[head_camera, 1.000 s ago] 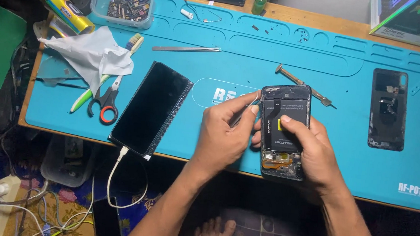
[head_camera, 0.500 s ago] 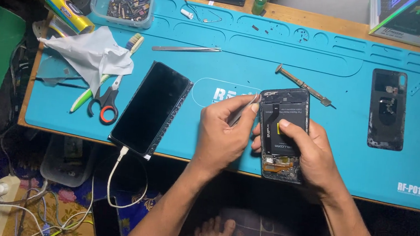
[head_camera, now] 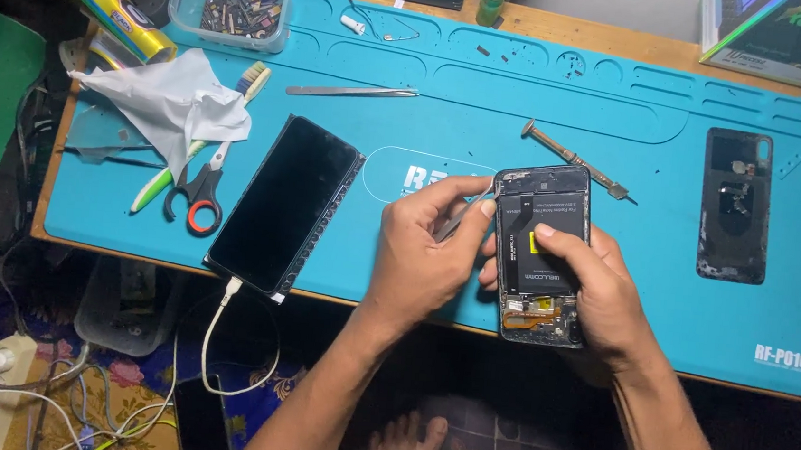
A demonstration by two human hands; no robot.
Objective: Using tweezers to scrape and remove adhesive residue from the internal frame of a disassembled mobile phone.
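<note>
An opened phone (head_camera: 544,217) with its back cover off and its black battery showing lies near the front edge of the blue work mat (head_camera: 487,98). My right hand (head_camera: 604,298) grips it from the right, index finger pressed on the battery. My left hand (head_camera: 422,255) pinches a thin metal tool (head_camera: 450,225) against the phone's left edge. The removed back cover (head_camera: 735,206) rests on the mat at the right.
A second black phone (head_camera: 283,204) lies left, a white cable (head_camera: 220,335) plugged into it. Tweezers (head_camera: 349,91), a screwdriver (head_camera: 572,159), scissors (head_camera: 195,195), a white cloth (head_camera: 167,102) and a clear parts box (head_camera: 230,2) are about the mat. My bare foot (head_camera: 402,449) shows below.
My left hand has shifted a little along the phone's left edge with the tool. My right index finger has moved on the battery. The phone stays in place.
</note>
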